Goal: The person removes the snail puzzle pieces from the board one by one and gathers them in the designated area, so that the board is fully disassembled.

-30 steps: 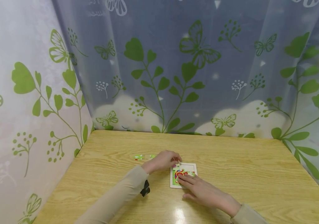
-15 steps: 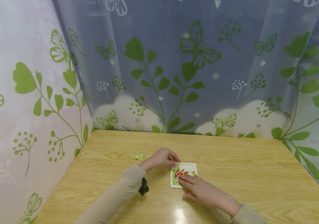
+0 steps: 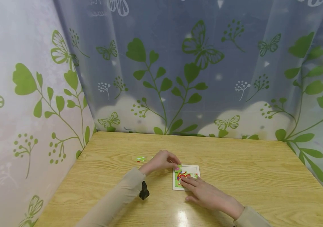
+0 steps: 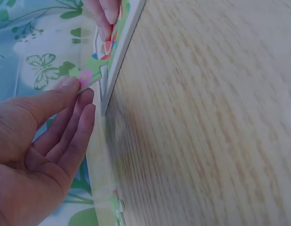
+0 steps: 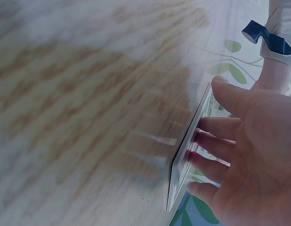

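A thin, knobbed puzzle piece (image 4: pixel 91 73) is pinched by the left hand (image 3: pixel 162 160), its green now seen less washed-out than before, while the smooth white rectangular tray (image 3: pixel 174 183) is touched by the right hand (image 3: pixel 205 194), fingers loosely extended.

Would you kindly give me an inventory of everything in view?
Table: one, light brown, lower half of the head view.
Backdrop: count unclear, blue and whitish with green, behind and beside the table.
Puzzle tray: one, white, on the table.
Fitted pieces: count unclear, mostly green and red, inside the tray.
Held piece: one, green with pink, at the tray's far left corner.
Loose piece: at least one, mostly green, left of the tray.
Strap: one, black, by the left sleeve.
Sleeves: two, beige.
Left hand: one, pinching the held piece.
Right hand: one, resting on the fitted pieces.
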Available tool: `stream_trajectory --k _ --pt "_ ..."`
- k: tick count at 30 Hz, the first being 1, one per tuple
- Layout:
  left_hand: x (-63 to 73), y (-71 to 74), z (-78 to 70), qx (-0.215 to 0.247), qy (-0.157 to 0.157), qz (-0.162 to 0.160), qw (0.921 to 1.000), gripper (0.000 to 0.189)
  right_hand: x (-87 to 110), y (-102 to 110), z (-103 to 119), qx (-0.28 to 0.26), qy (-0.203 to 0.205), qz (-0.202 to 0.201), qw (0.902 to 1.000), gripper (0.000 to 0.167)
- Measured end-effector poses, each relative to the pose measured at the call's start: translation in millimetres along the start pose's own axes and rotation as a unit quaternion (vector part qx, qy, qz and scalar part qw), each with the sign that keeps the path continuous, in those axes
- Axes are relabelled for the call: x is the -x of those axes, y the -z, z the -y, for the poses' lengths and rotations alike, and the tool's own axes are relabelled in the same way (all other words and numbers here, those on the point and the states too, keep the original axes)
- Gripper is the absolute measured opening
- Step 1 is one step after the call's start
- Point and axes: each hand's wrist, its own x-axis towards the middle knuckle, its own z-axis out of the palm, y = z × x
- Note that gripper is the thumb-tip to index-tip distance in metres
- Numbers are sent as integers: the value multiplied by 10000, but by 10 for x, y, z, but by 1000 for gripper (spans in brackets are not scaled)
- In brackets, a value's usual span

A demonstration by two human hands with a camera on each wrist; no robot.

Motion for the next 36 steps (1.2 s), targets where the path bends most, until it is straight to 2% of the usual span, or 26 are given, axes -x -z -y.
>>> stream_trajectory --k 7,15,22,29,36 --pt "18 -30 53 212 -26 -100 9997 13 1 -1 15 0 3 6 10000 60" --pt "76 4 79 251 159 -411 9987 14 2 -18 25 -56 -75 128 9999 62" --pt "183 125 164 316 247 -737 9965 13 3 -19 17 -23 -88 124 9999 62" --pt "331 244 331 573 506 -1136 9906 13 1 -19 19 3 -34 28 10000 61" --pt "494 404 477 522 644 -1421 9864 13 5 -13 25 -36 -51 58 10000 60"
